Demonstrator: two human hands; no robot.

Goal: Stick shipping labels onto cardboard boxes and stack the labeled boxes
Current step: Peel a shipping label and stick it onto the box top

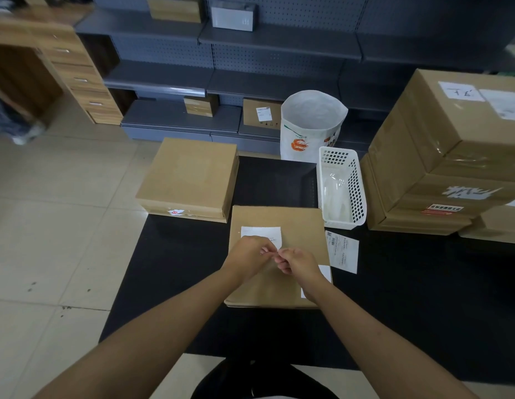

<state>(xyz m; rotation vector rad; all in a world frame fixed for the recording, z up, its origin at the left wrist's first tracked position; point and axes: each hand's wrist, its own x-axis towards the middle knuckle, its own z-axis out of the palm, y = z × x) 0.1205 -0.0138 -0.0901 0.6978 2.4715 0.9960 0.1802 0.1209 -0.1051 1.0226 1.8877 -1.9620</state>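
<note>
A flat cardboard box point(302, 226) lies on the black table point(175, 269) in front of me. Above its middle, my left hand point(247, 259) and my right hand point(298, 263) meet fingertip to fingertip, both pinching a white shipping label point(260, 233) whose upper part shows past the left hand. A small white paper point(325, 273) lies on the box's right edge, partly under my right wrist. Another printed label sheet point(342, 251) rests on the table to the box's right. A stack of flat cardboard boxes point(190, 174) sits at the table's far left.
A white perforated plastic basket point(344, 185) stands right of the box. Behind it is a white open sack point(312, 125) with orange print. Large taped cartons point(440, 156) are piled at the right. Grey shelving point(250, 79) with small boxes lines the back; tiled floor lies left.
</note>
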